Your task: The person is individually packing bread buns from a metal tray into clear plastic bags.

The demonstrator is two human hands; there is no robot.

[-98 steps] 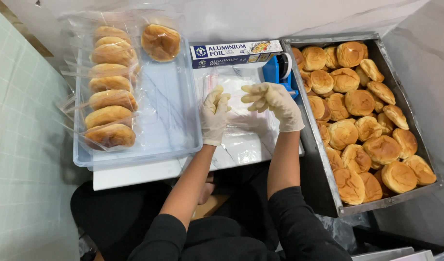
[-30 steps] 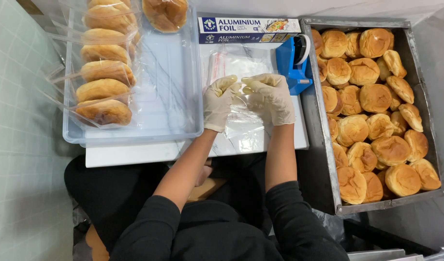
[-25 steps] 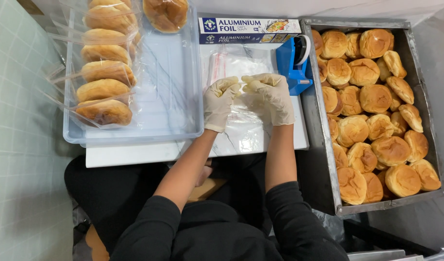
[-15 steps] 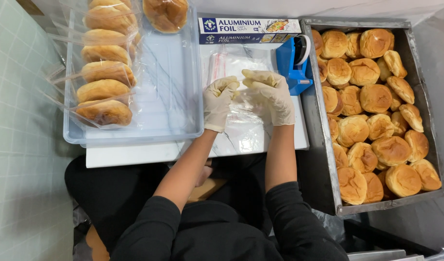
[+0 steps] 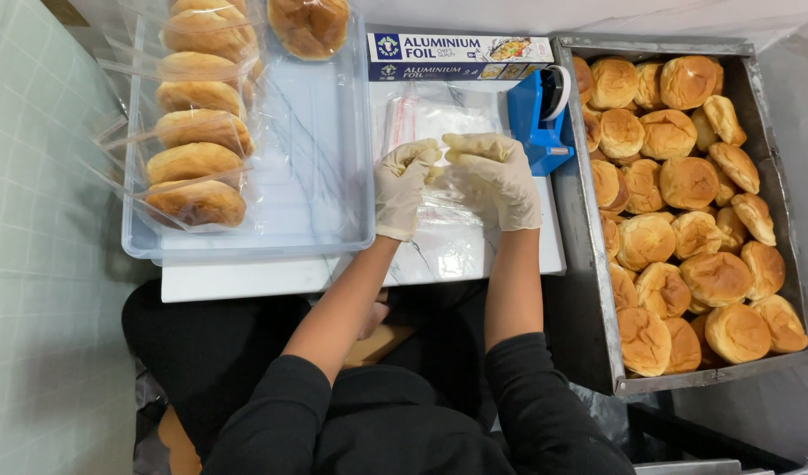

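Both my hands wear pale gloves and meet over a white board (image 5: 474,255). My left hand (image 5: 402,186) and my right hand (image 5: 492,176) pinch the top of a thin clear plastic bag (image 5: 444,204) that lies on a small stack of such bags (image 5: 422,119). The fingertips of the two hands almost touch at the bag's edge. Nothing is visible inside the bag.
A clear plastic bin (image 5: 325,189) at the left holds several bagged buns (image 5: 193,163). A metal tray (image 5: 589,290) at the right is full of loose buns (image 5: 686,237). A blue tape dispenser (image 5: 538,119) and a foil box (image 5: 457,54) stand behind the bags.
The view has shifted slightly and my hands stay together on the bag. My fingers have worked at its top edge with small movements; nothing else has moved.
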